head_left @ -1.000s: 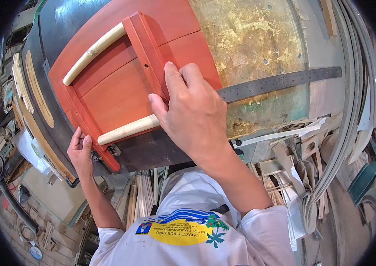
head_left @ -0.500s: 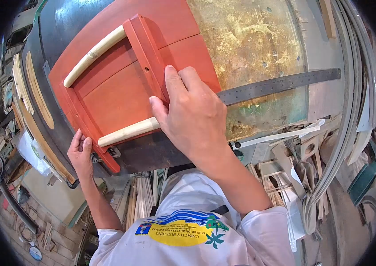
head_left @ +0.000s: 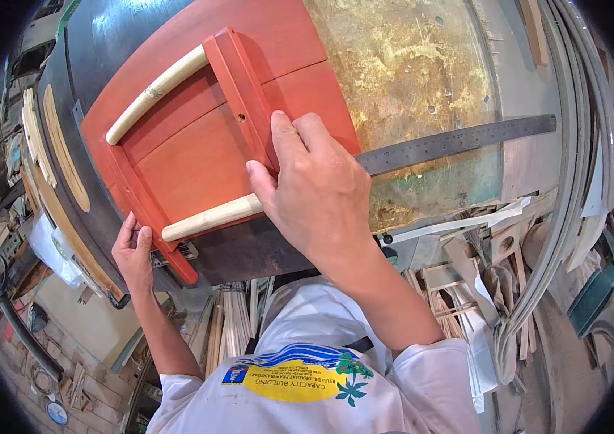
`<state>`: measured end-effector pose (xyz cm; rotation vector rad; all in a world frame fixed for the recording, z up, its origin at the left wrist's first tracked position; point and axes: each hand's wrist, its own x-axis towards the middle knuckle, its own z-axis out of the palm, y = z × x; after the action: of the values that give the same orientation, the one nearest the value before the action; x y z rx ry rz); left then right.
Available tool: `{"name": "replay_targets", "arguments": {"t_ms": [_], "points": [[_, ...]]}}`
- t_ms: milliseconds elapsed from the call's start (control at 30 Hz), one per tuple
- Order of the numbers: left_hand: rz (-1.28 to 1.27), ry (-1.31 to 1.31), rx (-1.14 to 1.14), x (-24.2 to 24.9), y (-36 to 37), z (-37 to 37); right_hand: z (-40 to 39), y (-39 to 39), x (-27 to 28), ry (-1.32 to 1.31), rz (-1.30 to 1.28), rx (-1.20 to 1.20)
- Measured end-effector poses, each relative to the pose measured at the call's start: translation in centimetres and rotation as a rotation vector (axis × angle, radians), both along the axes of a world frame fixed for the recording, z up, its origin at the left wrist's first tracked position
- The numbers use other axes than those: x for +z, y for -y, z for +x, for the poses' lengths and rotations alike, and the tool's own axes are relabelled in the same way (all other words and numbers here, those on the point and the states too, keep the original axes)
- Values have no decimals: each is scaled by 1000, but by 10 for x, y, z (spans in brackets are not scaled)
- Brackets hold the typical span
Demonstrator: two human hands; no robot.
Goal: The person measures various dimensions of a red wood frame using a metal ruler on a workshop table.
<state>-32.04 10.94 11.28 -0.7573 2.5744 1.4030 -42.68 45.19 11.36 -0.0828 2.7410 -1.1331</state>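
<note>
A wooden frame lies on a red board point(head_left: 198, 166). It has two red side bars point(head_left: 238, 87) joined by two pale, rounded wooden rods point(head_left: 169, 85). My right hand point(head_left: 318, 192) is closed round the near part of the right side bar, covering its lower end and the tip of the near rod. At the near end of the left side bar point(head_left: 176, 260), my left hand point(head_left: 133, 249) pinches the bar's outer edge with thumb and bent fingers. A dark metal ruler point(head_left: 459, 136) lies to the right of my right hand, its left end hidden behind the hand and board.
The board rests on a dark worktop point(head_left: 242, 253) beside a worn, yellowish panel point(head_left: 408, 65). Curved wood strips point(head_left: 66, 148) lie at the left. Bent strips point(head_left: 574, 145) stand at the right, with piled wood offcuts point(head_left: 459, 282) below. Sticks point(head_left: 231, 311) stand near my body.
Board, frame and both hands sit very slightly lower and further right in the view. Both hands keep the same hold.
</note>
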Motion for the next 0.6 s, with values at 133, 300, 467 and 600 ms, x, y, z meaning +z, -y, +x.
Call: {"name": "replay_targets", "arguments": {"t_ms": [133,300,467,600], "points": [[6,17,2,-2,5,3,-1,-1,2,25,6,8],[47,27,12,2,-1,-1,-2,-8,6,22,1,13],[42,69,22,4,3,-2,-14,-84,6,-92,-65,67],[62,67,-8,6,-5,-5,-30,-151,21,-4,290,325]]}}
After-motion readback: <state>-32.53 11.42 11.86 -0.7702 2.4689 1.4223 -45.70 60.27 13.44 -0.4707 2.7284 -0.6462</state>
